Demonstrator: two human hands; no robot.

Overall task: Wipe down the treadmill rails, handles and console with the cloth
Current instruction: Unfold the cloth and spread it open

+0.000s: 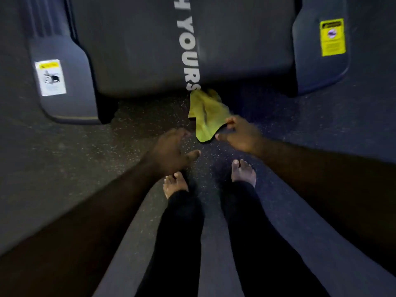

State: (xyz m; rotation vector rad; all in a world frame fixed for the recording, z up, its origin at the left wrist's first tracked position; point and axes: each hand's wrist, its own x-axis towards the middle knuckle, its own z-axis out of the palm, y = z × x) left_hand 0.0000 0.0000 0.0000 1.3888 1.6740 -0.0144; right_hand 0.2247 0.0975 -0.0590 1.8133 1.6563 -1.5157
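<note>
— What's nearest you?

— Two bare feet on the dark speckled floor, below black leggings. The person is bent over them, with both arms reaching down.

— And the hands?

— The left hand hangs just above the toes. Its fingers are loosely curled, the thumb sticks out, and it holds nothing. The right hand is a little farther out. Its thumb and forefinger are parted at the near edge of the cloth. It's blurred, so I can't tell whether they touch it.

— Where's the cloth?

— It's yellow-green and lies crumpled on the floor. Its far tip is right against the rear end of the treadmill belt.

— What's beyond that?

— White lettering runs along the belt and reads "YOURS". A grey left rail has a white warning sticker on it. The right rail has a yellow sticker.
</note>
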